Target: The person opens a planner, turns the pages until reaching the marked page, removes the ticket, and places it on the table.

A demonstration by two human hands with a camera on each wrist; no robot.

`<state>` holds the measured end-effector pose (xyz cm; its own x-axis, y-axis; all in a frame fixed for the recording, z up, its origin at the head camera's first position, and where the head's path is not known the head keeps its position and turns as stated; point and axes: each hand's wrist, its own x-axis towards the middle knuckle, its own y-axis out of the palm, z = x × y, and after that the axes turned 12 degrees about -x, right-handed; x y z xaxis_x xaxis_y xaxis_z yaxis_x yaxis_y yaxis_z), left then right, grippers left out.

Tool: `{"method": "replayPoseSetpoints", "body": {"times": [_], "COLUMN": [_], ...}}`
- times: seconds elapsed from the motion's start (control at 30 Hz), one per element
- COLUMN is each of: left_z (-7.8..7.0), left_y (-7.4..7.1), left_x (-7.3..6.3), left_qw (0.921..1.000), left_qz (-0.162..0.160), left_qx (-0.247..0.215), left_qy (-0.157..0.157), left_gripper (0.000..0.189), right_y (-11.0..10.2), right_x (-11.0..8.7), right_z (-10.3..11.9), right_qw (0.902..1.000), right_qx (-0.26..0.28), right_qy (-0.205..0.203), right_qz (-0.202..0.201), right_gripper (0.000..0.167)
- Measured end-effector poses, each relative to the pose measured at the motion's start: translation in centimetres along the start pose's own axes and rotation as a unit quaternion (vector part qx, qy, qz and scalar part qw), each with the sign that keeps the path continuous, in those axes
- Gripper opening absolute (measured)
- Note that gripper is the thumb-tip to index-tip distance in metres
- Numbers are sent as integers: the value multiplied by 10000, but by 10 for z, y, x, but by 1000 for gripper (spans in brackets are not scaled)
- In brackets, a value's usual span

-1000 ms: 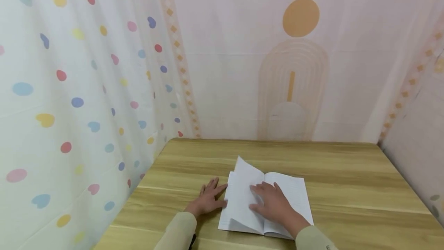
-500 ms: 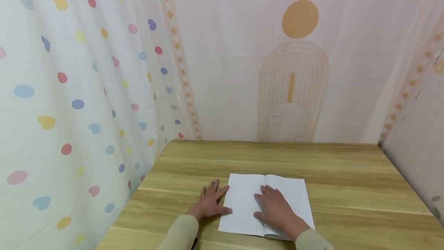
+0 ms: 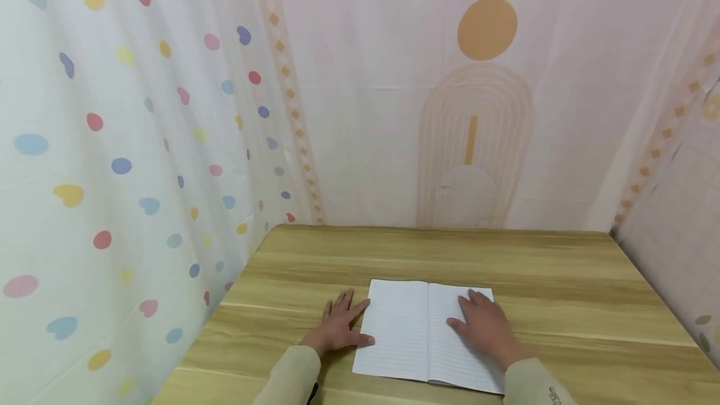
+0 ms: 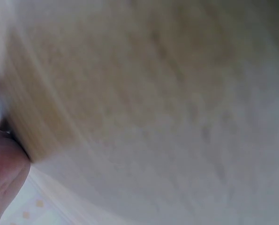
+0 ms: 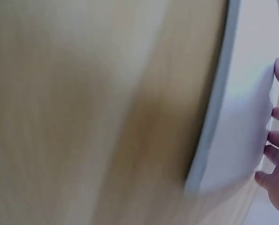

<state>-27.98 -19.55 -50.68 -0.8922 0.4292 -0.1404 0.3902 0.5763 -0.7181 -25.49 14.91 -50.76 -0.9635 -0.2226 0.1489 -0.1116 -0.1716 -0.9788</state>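
An open notebook [image 3: 394, 330] with lined white pages lies flat on the wooden table. My left hand [image 3: 337, 328] rests at its left edge, fingers spread on the wood, with the thumb over the page's margin. On the right page lies my right hand [image 3: 486, 327], its fingers extended near the outer edge. In the right wrist view the fingers [image 5: 277, 138] touch the notebook [image 5: 242, 98] along its far side. Only a part of the left hand [image 4: 7, 164] shows in the left wrist view, and the rest there is blurred.
The wood-grain table [image 3: 315, 255] extends on all sides of the notebook. Behind it hangs a pale curtain [image 3: 365, 142] with an arch print, and at the left a curtain with coloured dots [image 3: 120, 166]. A whitish wall covering [image 3: 686, 205] stands at the right.
A lifted page has come down flat on the left side. My right hand has moved rightward from the notebook's middle across the right page. The left hand stays nearly in place.
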Motion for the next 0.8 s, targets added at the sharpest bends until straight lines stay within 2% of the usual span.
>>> {"method": "replayPoseSetpoints", "body": {"times": [0.13,0.23,0.37,0.8], "left_z": [2,2,0,-2], "left_y": [-1,-1,-1,-1], "left_x": [1,1,1,-3], "left_qw": [10000,10000,10000,10000], "left_qz": [34,60,50,21], "left_qx": [1,-24,-55,-34], "left_qy": [-21,-35,-49,-54], "left_gripper": [91,91,91,90], "right_y": [-5,-7,-9,-11], "right_x": [0,0,2,1], "right_z": [-21,-32,-39,-42], "right_qw": [9982,9959,9954,9964], "right_qx": [41,117,160,158], "right_qy": [525,760,754,709], "right_qz": [277,477,568,437], "right_gripper": [66,74,79,86]}}
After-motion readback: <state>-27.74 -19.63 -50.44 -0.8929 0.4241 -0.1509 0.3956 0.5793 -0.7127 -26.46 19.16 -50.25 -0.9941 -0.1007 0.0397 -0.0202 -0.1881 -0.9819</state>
